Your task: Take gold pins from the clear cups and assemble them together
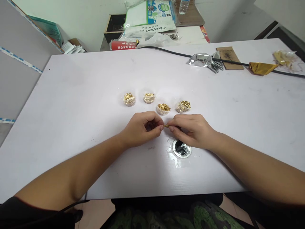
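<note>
My left hand and my right hand meet fingertip to fingertip over the white table, both pinched on a small brass pin held between them. Just beyond the hands stand several small clear cups of brass parts: one at the left, one behind it, one in the middle and one at the right. Under my right wrist lies a round clear lid with a dark centre.
A black cable runs along the far edge. Crumpled silver foil bags, a brown card, a gold foil bag and a clear packet lie at the far right. Boxes and packaging sit behind the table.
</note>
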Available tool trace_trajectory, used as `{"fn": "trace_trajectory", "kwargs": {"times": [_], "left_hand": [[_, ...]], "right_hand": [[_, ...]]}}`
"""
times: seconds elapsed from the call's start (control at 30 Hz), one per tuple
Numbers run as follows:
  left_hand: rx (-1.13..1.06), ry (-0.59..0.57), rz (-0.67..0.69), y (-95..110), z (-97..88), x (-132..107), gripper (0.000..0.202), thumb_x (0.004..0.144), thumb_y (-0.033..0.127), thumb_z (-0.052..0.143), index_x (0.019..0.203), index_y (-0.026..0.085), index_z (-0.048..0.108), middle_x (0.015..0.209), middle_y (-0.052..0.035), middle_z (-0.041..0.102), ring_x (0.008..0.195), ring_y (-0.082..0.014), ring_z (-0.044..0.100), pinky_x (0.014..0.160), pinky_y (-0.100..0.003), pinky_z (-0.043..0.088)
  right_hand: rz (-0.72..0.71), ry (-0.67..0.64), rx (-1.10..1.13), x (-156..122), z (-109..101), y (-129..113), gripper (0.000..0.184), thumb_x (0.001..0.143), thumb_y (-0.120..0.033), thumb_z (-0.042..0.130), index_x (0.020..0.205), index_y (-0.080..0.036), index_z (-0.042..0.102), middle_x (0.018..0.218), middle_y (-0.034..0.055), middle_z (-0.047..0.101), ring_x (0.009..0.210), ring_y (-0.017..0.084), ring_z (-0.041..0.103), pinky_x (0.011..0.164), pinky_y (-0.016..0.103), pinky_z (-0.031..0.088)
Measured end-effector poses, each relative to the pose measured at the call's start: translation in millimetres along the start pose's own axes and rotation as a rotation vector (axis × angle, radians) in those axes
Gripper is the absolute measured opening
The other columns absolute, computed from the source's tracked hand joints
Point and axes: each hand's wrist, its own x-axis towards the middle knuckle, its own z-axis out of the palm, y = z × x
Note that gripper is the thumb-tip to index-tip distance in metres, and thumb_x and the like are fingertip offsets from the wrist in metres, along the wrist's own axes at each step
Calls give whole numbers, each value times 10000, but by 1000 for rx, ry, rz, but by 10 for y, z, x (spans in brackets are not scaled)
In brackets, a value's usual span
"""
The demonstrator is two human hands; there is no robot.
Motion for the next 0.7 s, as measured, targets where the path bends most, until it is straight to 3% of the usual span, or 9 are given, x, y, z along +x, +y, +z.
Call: {"fn": "trace_trajectory", "kwargs": {"times": [0.33, 0.7], "left_hand": [[317, 46, 237, -30, 42, -23, 46, 789, 86, 604, 815, 105, 637, 722, 6, 607, 612, -36, 520, 565, -128, 442], [425, 55, 313, -50, 57, -37, 56, 813, 72, 583, 827, 104, 627, 728, 11, 592, 615, -38, 510, 586, -136, 444]], "right_hand": [[-82, -185, -177, -64, -79, 74, 149, 939, -120, 487, 975, -113, 631, 703, 17, 543, 596, 95, 447, 540, 225, 367], [-83, -176, -170, -63, -46, 51, 145, 951, -118, 481, 874, -111, 604, 698, 21, 530, 602, 92, 435, 550, 217, 377]]}}
